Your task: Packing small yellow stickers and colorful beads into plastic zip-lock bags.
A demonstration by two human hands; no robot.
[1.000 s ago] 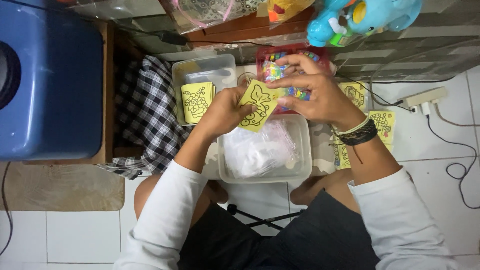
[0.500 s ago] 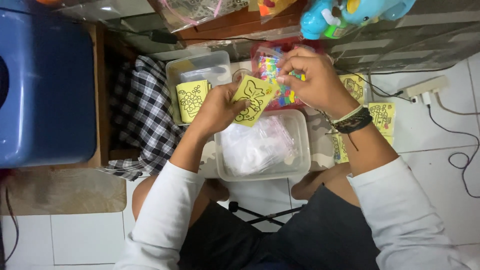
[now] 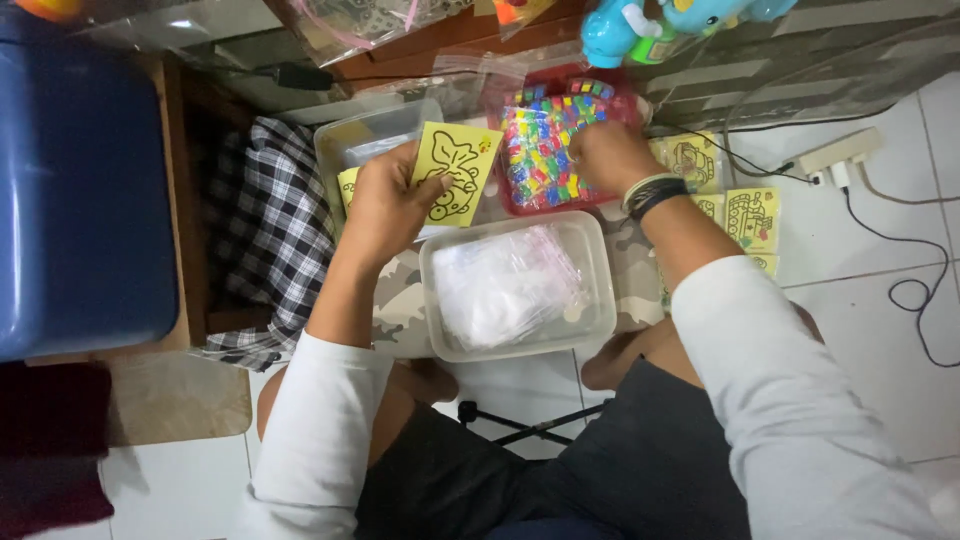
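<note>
My left hand (image 3: pixel 385 205) holds a yellow card with a black line drawing (image 3: pixel 458 172) upright above a clear box. My right hand (image 3: pixel 605 155) reaches into a red tray (image 3: pixel 560 200) filled with several small colourful pieces (image 3: pixel 540 155); its fingers rest on the pieces and I cannot see if they grip one. Below both hands sits a clear plastic tub (image 3: pixel 590 330) holding small clear bags (image 3: pixel 505 285).
More yellow drawing cards (image 3: pixel 750 215) lie on the floor at right, near a white power strip (image 3: pixel 835 155) and black cable (image 3: pixel 915 290). A checked cloth (image 3: pixel 270 230) and a blue container (image 3: pixel 80 180) are at left. A blue toy (image 3: pixel 640 25) sits at the top.
My right hand has let go of the yellow card and moved right into the red tray. My left hand now holds the card alone.
</note>
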